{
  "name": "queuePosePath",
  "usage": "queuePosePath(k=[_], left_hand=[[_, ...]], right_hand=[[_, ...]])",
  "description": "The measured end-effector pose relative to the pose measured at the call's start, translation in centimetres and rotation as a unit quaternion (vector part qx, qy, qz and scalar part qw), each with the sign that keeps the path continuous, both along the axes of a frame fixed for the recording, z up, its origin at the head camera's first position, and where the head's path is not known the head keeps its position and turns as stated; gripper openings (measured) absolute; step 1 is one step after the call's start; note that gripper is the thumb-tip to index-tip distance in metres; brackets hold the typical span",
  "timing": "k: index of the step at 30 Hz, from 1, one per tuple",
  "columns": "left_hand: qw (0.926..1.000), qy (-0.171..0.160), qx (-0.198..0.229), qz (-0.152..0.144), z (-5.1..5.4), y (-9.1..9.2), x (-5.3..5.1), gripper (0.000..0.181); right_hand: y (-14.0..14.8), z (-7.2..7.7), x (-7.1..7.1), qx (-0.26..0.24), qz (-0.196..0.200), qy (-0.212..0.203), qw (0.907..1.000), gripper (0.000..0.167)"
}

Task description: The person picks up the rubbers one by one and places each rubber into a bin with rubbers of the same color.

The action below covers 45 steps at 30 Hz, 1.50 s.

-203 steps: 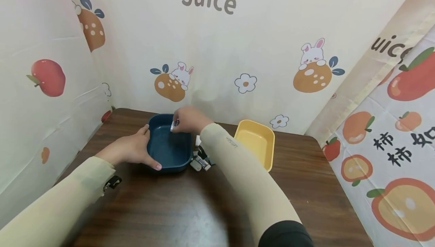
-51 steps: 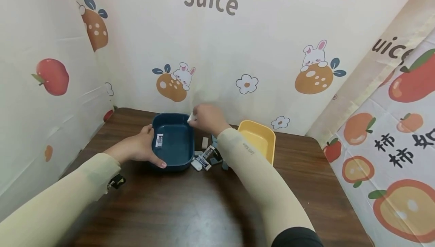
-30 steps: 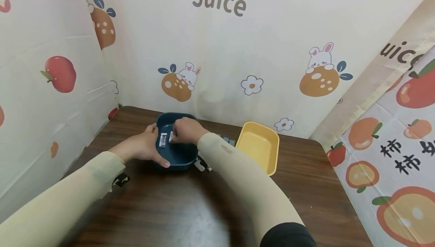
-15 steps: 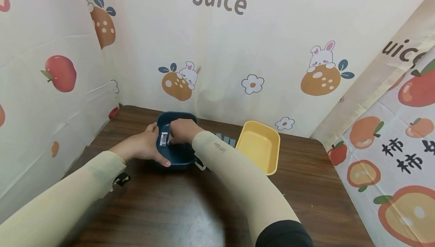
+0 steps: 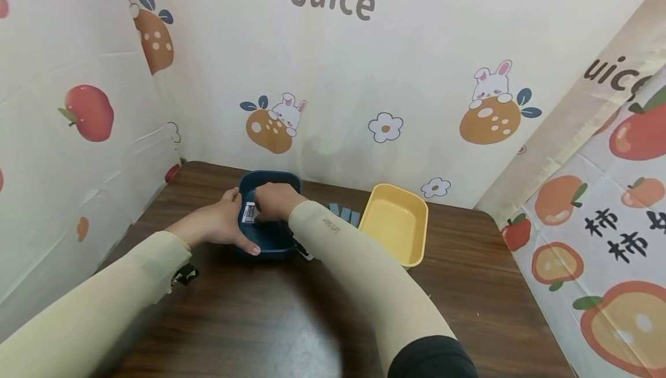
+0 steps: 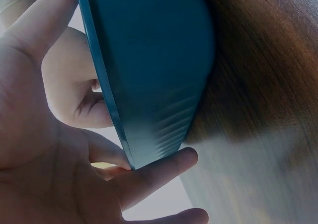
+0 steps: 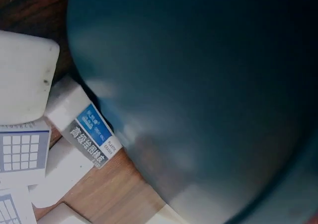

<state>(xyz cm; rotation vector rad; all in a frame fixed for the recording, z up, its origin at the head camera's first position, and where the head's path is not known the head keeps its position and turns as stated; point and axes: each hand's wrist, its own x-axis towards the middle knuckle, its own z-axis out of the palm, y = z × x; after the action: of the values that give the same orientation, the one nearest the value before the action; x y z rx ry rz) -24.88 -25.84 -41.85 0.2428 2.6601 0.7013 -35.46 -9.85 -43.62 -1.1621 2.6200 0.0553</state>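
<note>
A dark blue box (image 5: 273,242) stands on the table. My left hand (image 5: 215,222) spreads along its left side, thumb at the front and fingertips by the rim. In the left wrist view, straight fingers (image 6: 161,172) touch its ribbed wall. An eraser in a printed sleeve (image 5: 248,212) lies inside by the left wall. My right hand (image 5: 277,200) reaches into the box with curled fingers, pinching a white eraser mostly hidden by the hand, beside the sleeved one. Close against the box's outer wall in the right wrist view lies another sleeved eraser (image 7: 89,129).
More erasers are heaped right of the box, including a rounded white one (image 7: 25,77); my right forearm hides most in the head view. Several grey-blue blocks (image 5: 346,214) lie beside a yellow box (image 5: 394,225). A patterned curtain (image 5: 333,77) rises behind the table.
My right hand has gone from the pile at the box's right into the box with a white eraser, then shifted slightly left. The sleeved eraser was set inside earlier. The left hand stays at the box.
</note>
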Motion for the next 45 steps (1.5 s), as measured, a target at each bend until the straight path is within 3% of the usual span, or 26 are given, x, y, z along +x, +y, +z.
queuePosePath(k=[10, 17, 21, 29, 34, 40, 41, 45], left_hand=[[0.9999, -0.001, -0.011, 0.002, 0.1, 0.0, 0.0, 0.157], [0.9998, -0.008, -0.009, 0.013, 0.1, 0.1, -0.1, 0.158], [0.9995, -0.007, -0.021, 0.021, 0.2, 0.1, 0.0, 0.161], [0.9994, -0.012, -0.028, 0.017, 0.2, 0.3, -0.1, 0.163], [0.9992, -0.008, -0.036, 0.017, 0.2, 0.1, -0.1, 0.164], [0.9991, -0.012, -0.036, 0.018, 0.3, 0.1, -0.1, 0.162], [0.9991, -0.013, -0.036, 0.017, 0.3, 0.2, -0.2, 0.162], [0.9992, -0.014, -0.036, 0.013, 0.3, 0.4, -0.3, 0.162]], right_hand=[[0.0, 0.9, 0.4, -0.006, -0.011, -0.017, 0.9998, 0.016], [2.3, 3.0, -0.3, -0.043, -0.02, -0.003, 0.9989, 0.021], [4.4, 3.3, -1.1, -0.068, -0.026, 0.009, 0.9973, 0.02], [9.4, 2.9, -1.7, -0.108, -0.064, 0.024, 0.9918, 0.021], [11.9, 2.4, -2.2, -0.1, -0.098, 0.017, 0.99, 0.019], [13.5, 0.8, -3.4, -0.05, -0.107, -0.027, 0.9927, 0.018], [13.9, -0.7, -4.5, -0.051, -0.106, -0.037, 0.9924, 0.021], [14.4, -1.2, -4.4, -0.045, -0.121, -0.079, 0.9885, 0.019]])
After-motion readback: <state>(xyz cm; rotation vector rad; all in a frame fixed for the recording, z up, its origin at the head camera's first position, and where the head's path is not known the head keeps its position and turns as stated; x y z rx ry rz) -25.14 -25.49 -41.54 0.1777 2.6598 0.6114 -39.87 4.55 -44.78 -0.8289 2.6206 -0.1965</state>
